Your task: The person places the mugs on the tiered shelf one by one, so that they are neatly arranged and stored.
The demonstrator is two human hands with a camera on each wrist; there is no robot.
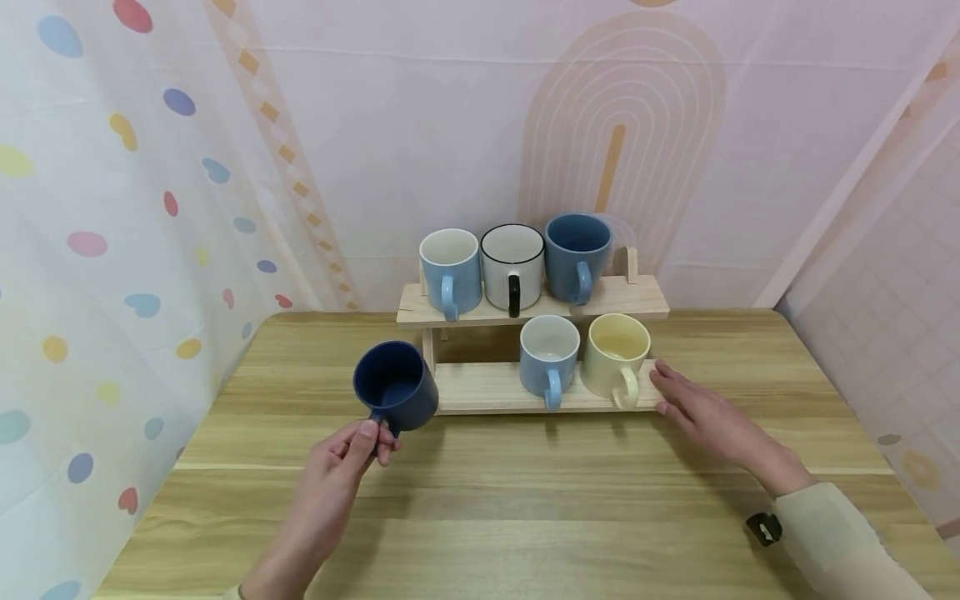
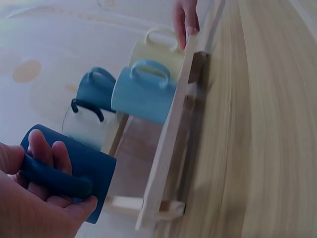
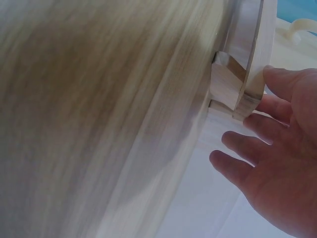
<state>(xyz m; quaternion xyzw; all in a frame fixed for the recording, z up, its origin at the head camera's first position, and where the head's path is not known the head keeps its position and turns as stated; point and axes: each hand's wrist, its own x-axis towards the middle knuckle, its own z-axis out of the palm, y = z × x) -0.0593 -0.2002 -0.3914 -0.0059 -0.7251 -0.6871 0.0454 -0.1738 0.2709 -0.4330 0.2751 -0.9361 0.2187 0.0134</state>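
Observation:
A dark blue mug (image 1: pixel 405 400) is held by its handle in my left hand (image 1: pixel 337 475), left of the wooden two-tier rack. Its mouth tilts toward the head camera. In the left wrist view, fingers wrap the handle of the mug (image 2: pixel 99 173). My right hand (image 1: pixel 705 417) rests with extended fingers against the right end of the lower shelf (image 1: pixel 480 387). In the right wrist view its thumb and index finger touch the shelf end (image 3: pixel 255 84), while the other fingers spread loosely. Nearest to it on that shelf stands a cream mug (image 1: pixel 611 367), beside a light blue mug (image 1: pixel 543 354).
The upper shelf (image 1: pixel 622 296) bears a light blue mug (image 1: pixel 457 279), a white mug with black rim and handle (image 1: pixel 506 275), and a darker blue mug (image 1: pixel 570 267). The rack stands on a wooden table (image 1: pixel 525 517), before a patterned curtain (image 1: pixel 420 125).

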